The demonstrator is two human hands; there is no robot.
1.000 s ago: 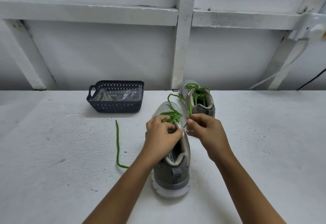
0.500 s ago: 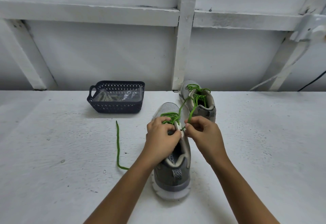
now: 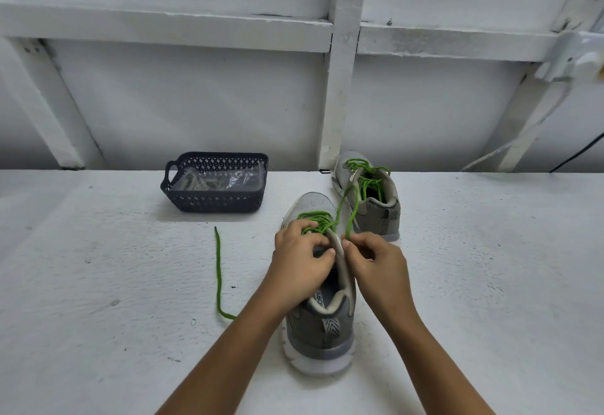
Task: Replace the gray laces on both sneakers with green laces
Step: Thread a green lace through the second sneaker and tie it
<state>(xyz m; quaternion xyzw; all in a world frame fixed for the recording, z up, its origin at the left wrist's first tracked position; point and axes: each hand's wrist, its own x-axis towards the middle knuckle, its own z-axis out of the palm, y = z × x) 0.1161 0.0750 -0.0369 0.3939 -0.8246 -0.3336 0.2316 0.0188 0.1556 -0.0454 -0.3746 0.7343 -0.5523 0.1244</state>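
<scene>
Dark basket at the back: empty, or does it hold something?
Holds something. The basket contains a crumpled clear plastic bag and pale laces lying inside.

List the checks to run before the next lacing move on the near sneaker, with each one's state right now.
1. Shoe steadied: ok; the left hand grips the near sneaker at its opening.
2. Working end held: ok; the right hand pinches the green lace.
3. Tip lined up with an eyelet: cannot tell; the hands hide it.
4. Other end free: ok; the loose end lies on the table, left of the shoe.
5. Second shoe in green: ok; the far sneaker shows green lacing.
</scene>
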